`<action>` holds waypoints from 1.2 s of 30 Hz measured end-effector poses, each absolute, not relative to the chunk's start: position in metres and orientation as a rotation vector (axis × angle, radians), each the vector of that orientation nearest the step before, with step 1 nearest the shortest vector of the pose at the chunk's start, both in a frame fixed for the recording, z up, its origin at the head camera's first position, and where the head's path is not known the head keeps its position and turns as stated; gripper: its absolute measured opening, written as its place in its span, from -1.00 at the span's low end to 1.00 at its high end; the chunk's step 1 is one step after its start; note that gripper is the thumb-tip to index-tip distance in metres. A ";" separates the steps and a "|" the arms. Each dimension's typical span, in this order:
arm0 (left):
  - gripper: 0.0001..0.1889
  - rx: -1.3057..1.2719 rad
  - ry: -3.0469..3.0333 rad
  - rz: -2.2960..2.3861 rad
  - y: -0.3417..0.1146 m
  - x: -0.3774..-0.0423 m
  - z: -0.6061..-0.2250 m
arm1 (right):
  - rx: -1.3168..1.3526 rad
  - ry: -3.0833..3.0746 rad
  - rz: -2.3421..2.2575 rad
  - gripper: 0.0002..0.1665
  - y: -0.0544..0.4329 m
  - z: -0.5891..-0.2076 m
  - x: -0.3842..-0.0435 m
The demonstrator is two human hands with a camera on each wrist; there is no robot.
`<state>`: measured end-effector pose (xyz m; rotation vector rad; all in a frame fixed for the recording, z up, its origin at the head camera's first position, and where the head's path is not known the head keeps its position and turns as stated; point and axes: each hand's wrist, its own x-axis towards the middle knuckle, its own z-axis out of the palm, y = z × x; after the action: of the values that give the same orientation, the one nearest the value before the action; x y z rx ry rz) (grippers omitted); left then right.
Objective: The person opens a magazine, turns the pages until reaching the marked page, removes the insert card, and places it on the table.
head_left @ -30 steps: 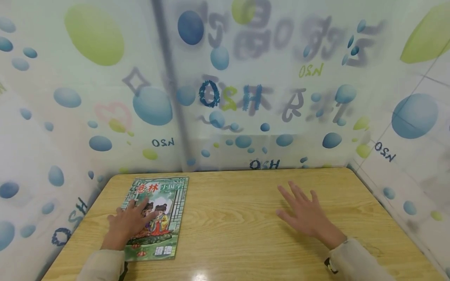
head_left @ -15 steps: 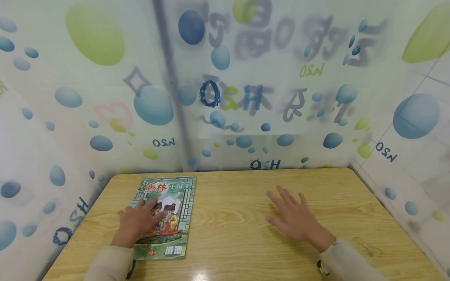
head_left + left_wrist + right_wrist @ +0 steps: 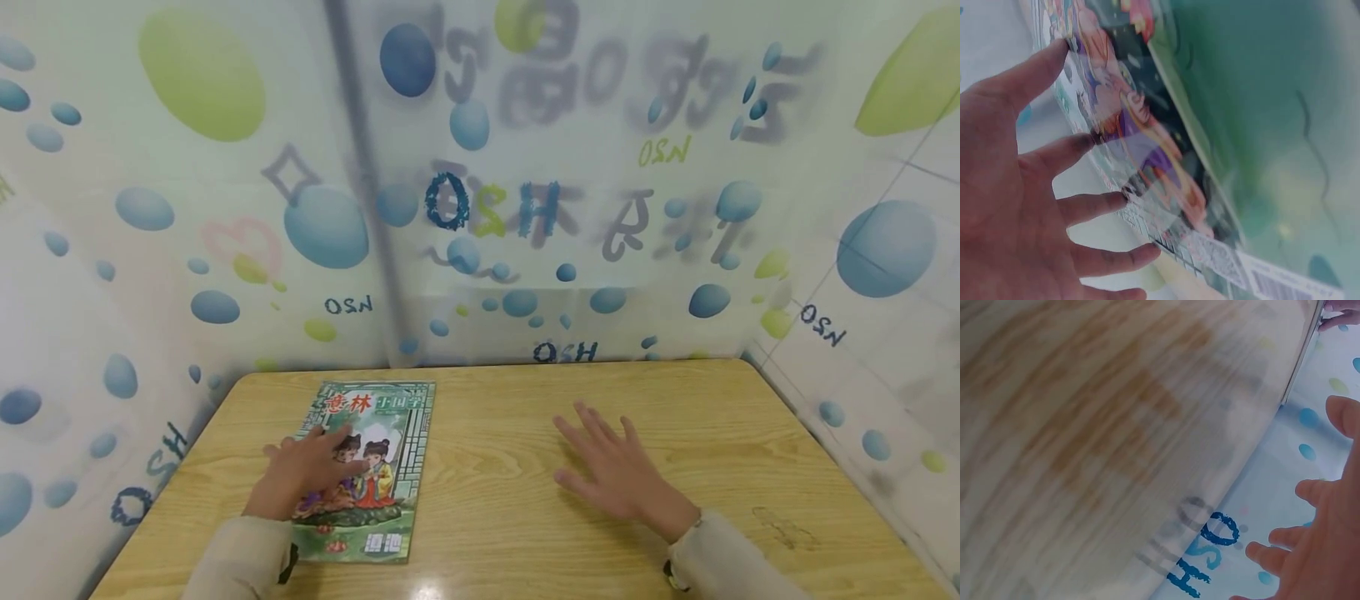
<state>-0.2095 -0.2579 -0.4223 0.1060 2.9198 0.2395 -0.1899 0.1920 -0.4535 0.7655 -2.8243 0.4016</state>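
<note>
Wood-grained tabletop (image 3: 495,500); glossy rectangular magazine (image 3: 378,492)

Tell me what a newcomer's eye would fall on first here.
Probably the green illustrated magazine touched by the left hand, on the left of the wooden table. Behind, a pale backdrop carries blue and green ovals and back-to-front H2O lettering. The right hand is spread at the table's right side.
</note>
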 end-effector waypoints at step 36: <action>-0.08 0.146 2.978 0.184 -0.212 -0.212 -0.429 | 1.031 -2.896 0.367 -0.17 0.126 -0.453 -0.188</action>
<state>-0.2118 -0.2116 -0.4286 0.1463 2.9776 0.1838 -0.1877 0.1256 -0.4529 1.0308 -2.8958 0.3670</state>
